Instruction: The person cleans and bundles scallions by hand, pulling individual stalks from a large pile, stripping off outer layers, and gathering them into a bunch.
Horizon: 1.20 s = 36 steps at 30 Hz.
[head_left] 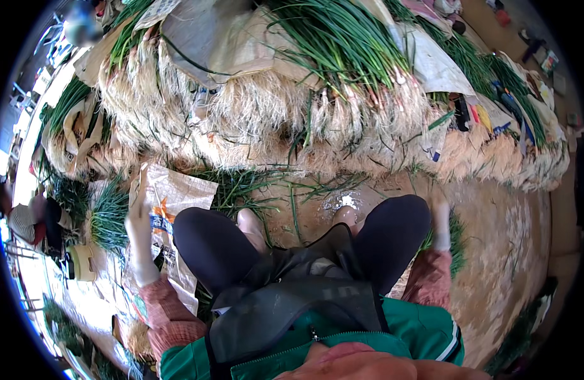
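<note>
L hand (138, 212) is out at the left edge of the printed white sack (187, 189), too blurred, can't tell if it's pinching or just alongside; R hand (439, 212) is down outside my R knee (399, 221), can't tell if it's spread or closed either; some green onions (457, 246) by R wrist, on the brown floor (494, 228); another bunch (109, 218) L of L hand; big root-fringed pile (349, 50) straight ahead, w/ sheets (222, 44) partly over it.
</note>
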Each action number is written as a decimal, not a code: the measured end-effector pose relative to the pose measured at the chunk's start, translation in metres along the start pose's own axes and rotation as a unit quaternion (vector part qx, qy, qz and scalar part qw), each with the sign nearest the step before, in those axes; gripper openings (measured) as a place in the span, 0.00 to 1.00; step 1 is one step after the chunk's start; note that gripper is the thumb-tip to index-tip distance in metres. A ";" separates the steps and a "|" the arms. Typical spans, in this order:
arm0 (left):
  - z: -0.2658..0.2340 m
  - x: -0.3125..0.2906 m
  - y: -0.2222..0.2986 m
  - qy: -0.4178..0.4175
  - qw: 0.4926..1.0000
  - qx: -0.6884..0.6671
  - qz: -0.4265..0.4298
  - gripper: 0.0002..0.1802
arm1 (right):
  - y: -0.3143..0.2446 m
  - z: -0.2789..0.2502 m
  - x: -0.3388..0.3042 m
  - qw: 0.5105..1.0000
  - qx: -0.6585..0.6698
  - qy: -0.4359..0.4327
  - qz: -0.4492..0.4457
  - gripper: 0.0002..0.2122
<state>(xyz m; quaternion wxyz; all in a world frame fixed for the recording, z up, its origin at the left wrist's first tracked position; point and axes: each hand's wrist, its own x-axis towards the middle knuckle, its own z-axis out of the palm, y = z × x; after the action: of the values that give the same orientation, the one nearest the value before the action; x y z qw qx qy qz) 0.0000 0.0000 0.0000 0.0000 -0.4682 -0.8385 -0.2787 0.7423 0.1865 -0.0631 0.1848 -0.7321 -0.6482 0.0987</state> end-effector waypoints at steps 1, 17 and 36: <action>-0.015 0.021 0.054 -0.014 0.994 -0.103 0.011 0.17 | -0.017 -0.017 0.015 0.996 -0.019 0.052 -0.076 0.12; 0.129 0.026 0.275 -0.489 0.702 -0.518 0.007 0.19 | -0.285 0.041 0.055 0.967 0.060 -0.010 -0.248 0.11; 0.168 0.039 0.265 -0.473 0.523 -0.695 -0.140 0.11 | -0.320 0.113 0.016 0.872 0.375 0.121 -0.292 0.03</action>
<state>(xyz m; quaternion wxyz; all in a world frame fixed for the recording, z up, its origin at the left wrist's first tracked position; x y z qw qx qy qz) 0.2298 0.2170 -0.0082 -0.7610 -0.2593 -0.3105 -0.5071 0.4089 0.2475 -0.0375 0.5429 -0.3915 -0.7191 0.1864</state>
